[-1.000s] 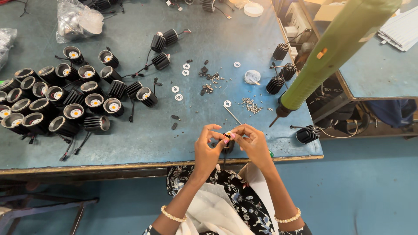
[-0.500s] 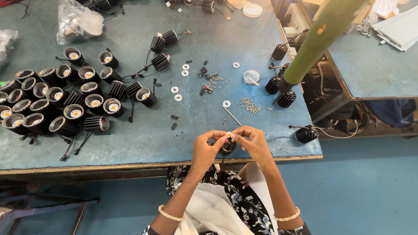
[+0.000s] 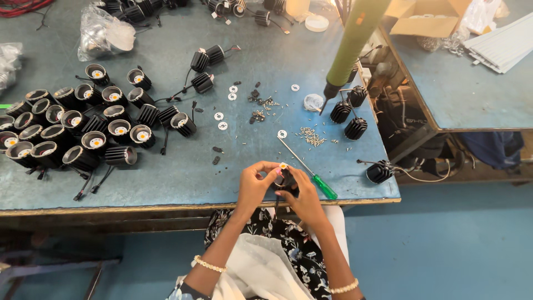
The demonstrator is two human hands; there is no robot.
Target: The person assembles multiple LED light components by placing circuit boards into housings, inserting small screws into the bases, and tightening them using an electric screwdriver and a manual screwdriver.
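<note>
Up at 1 o'clock sat an open tan cardboard box (image 3: 423, 16), and at 11 o'clock a crinkly clear plastic bag (image 3: 102, 30) of parts. The blue-green worktable (image 3: 166, 172) looked worn and scuffed. At 9 o'clock sat a crowd of black finned lamp housings (image 3: 72, 130), round cups with pale centres. Small white washers (image 3: 222, 121) and a pile of tiny screws (image 3: 311, 136) lay mid-table. Down at 6 o'clock, over the table's near edge, the left hand (image 3: 254, 186) and right hand (image 3: 302, 200) both had fingers curled tight around one small black lamp housing (image 3: 287, 180). A green-handled screwdriver (image 3: 308, 169) lay just beside them.
</note>
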